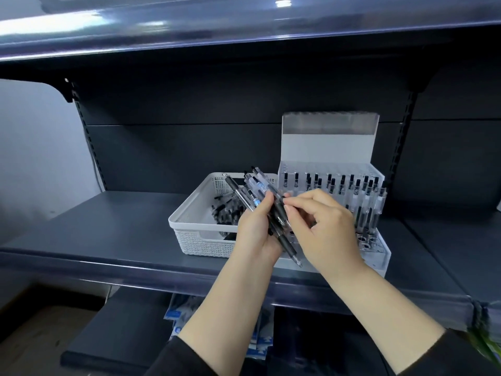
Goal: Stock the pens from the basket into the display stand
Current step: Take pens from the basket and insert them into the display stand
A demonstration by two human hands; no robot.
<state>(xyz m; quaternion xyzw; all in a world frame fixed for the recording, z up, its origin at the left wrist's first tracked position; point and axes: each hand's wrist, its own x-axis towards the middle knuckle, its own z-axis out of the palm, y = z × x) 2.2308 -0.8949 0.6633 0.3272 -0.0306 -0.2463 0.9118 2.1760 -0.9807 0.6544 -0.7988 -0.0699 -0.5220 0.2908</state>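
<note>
From the head view, the left hand (257, 229) grips a bundle of pens (267, 210) just in front of the white basket (189, 226), long axes slanting, clicker ends up toward the back-left, tips down toward the person. The right hand (322, 223) pinches one pen out of it. The step looks like picking a single pen; next it needs turning upright over a free hole in the display stand (376, 175), right of the basket.

Basket (189, 213) white, perforated weave; pens (260, 191) black and clear; display stand (329, 147) clear-white; shelf (108, 226) dark grey.
</note>
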